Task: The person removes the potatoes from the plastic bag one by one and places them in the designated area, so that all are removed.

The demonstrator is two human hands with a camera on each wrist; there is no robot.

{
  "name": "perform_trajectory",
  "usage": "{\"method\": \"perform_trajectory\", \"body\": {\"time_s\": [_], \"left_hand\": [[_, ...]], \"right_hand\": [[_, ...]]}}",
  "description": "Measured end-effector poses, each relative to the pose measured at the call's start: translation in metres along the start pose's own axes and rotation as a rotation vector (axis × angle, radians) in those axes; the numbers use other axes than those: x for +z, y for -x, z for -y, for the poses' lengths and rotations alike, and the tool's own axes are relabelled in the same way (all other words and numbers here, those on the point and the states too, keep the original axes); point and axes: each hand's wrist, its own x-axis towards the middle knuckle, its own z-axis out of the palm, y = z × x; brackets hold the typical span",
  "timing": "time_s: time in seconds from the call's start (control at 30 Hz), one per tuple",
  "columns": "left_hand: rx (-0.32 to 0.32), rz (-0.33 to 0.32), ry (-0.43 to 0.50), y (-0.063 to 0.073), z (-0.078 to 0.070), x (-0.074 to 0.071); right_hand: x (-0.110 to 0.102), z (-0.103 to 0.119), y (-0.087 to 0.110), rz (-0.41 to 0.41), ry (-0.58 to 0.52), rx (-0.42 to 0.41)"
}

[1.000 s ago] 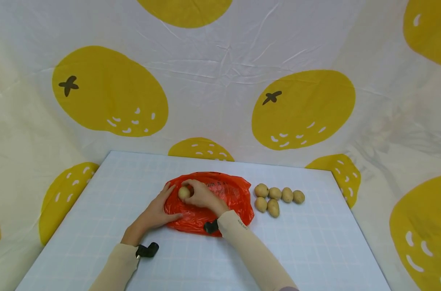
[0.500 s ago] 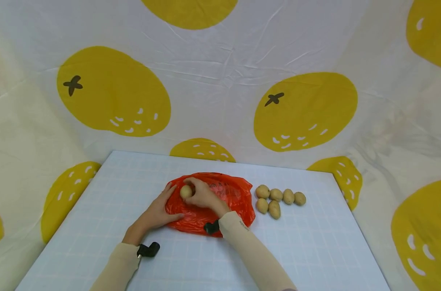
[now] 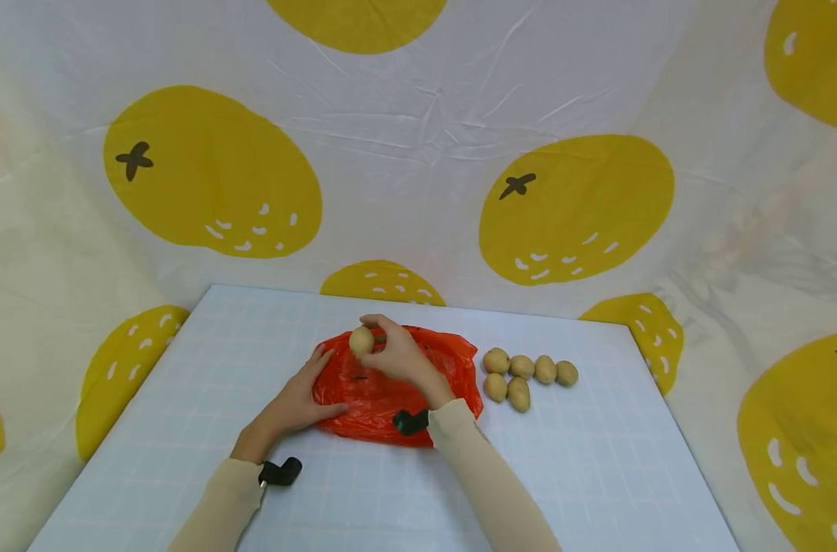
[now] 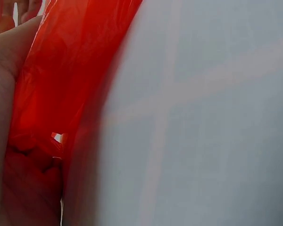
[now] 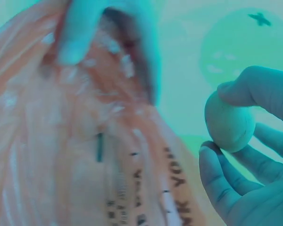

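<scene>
My right hand [image 3: 399, 356] pinches a round, pale brown potato [image 3: 361, 341] between thumb and fingers, above the far left part of a crumpled red plastic bag [image 3: 384, 402]. That potato [image 5: 230, 121] is also plain in the right wrist view, clear of the bag. At the bag's left end, my left hand [image 3: 301, 396] holds the bag, its thumb and forefinger spread over the plastic. Curled fingers show against the red film in the left wrist view, partly hidden by it. Printed lettering is visible on the bag [image 5: 146, 174] in the right wrist view.
Several potatoes [image 3: 522, 367] lie in two rows on the table, just right of the bag. The table [image 3: 598, 460] has a pale checked cover. Behind it hangs a white cloth [image 3: 405, 192] printed with large yellow fruit. Each wrist wears a small black camera [image 3: 280, 471].
My right hand has lifted the potato up and slightly to the right, away from the bag's surface. The left hand stays on the bag's left end. The other potatoes keep their places.
</scene>
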Motion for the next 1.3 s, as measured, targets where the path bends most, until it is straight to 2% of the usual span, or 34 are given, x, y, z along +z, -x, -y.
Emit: {"method": "perform_trajectory", "body": {"time_s": [0.23, 0.5, 0.9, 1.07, 1.3], "left_hand": [[-0.010, -0.001, 0.009, 0.001, -0.001, 0.000], [-0.025, 0.003, 0.010, 0.001, -0.003, 0.000], [-0.038, 0.003, 0.006, 0.003, -0.006, -0.001], [-0.040, 0.003, -0.007, 0.003, -0.006, -0.001], [-0.038, 0.006, -0.003, 0.002, -0.003, 0.000]], "right_hand": [[-0.019, 0.012, 0.015, -0.072, -0.080, -0.043], [-0.035, 0.016, 0.031, -0.142, -0.012, -0.097], [-0.061, 0.017, 0.054, -0.247, 0.005, -0.149], [-0.075, 0.020, 0.066, -0.293, -0.051, -0.170], [-0.092, 0.018, 0.088, -0.299, -0.158, -0.164]]}}
